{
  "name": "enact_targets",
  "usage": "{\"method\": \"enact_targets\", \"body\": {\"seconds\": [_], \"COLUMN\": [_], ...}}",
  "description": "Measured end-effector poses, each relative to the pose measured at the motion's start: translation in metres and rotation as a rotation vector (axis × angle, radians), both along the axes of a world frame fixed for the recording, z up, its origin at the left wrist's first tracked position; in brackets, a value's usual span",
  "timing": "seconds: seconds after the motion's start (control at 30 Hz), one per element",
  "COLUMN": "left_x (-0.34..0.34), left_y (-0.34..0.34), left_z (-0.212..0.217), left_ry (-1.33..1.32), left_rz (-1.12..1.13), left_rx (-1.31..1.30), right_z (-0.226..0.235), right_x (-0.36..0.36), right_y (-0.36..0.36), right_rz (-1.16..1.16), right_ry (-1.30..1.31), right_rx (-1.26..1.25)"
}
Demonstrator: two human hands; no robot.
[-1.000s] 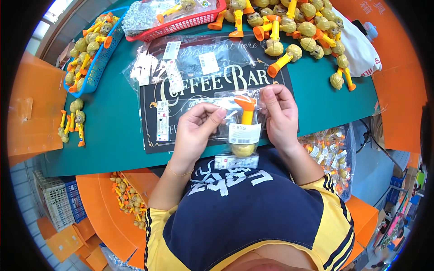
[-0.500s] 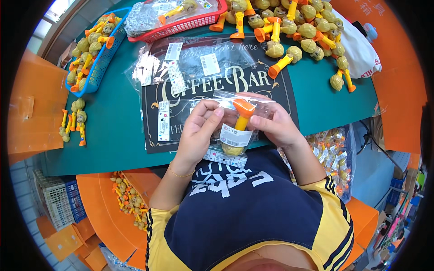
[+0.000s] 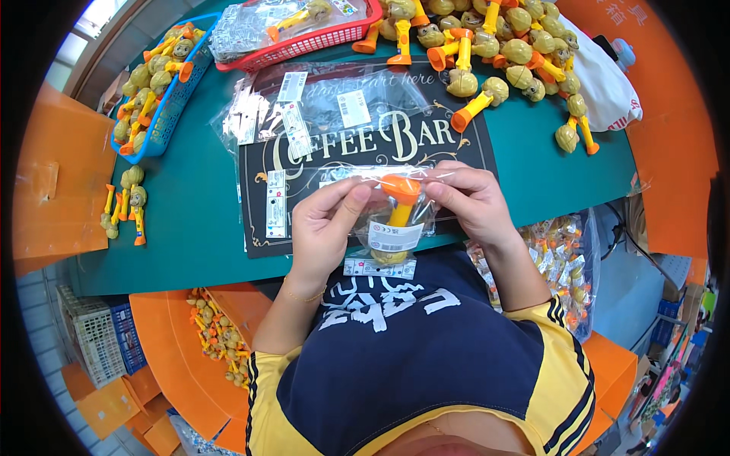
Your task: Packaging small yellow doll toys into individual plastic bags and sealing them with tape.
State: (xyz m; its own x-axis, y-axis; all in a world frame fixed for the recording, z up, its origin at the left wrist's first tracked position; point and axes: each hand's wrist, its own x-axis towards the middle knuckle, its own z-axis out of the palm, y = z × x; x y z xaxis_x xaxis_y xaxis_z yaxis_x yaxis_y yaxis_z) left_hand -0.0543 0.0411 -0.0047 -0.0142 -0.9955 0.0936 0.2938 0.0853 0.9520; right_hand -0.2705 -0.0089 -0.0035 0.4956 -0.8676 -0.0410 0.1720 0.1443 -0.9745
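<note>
Between my hands hangs a clear plastic bag [image 3: 363, 237] with a white label, held over the near edge of a dark printed mat [image 3: 258, 235]. Inside it is a toy figure [image 3: 400, 216] with a yellow stem, an orange end at the top and a golden round head at the bottom. My left hand [image 3: 327, 222] pinches the bag's upper left edge between thumb and fingers. My right hand [image 3: 473, 204] pinches its upper right edge. On the mat lie several flat clear bags [image 3: 327, 102] with white labels.
Loose toys [image 3: 517, 53] heap at the back right beside a white sack [image 3: 601, 91]. A blue basket [image 3: 163, 125] of toys and a red basket [image 3: 319, 47] of bags stand at the back left. Bagged toys [image 3: 559, 262] fill a container at my right; an orange box [image 3: 163, 319] sits lower left.
Both hands have shifted to the bag's upper edge and drawn it taut sideways. My right-hand fingers have moved off the toy's side. The toy hangs more upright and slightly lower.
</note>
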Motion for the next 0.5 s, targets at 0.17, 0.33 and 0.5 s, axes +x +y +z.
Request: {"method": "enact_targets", "body": {"seconds": [0.17, 0.33, 0.5], "left_x": [0.020, 0.022, 0.040], "left_y": [0.016, 0.013, -0.015], "left_z": [0.048, 0.090, 0.044], "left_ry": [-0.485, -0.817, -1.138], "left_rz": [-0.039, -0.246, -0.178], "left_rx": [-0.487, -0.983, -0.621], "right_z": [0.025, 0.034, -0.016], "right_x": [-0.005, -0.005, -0.033], "right_y": [-0.008, -0.028, -0.034], "right_rz": [0.051, 0.137, 0.218], "right_ry": [-0.136, -0.121, 0.279], "right_rx": [-0.446, -0.768, -0.523]}}
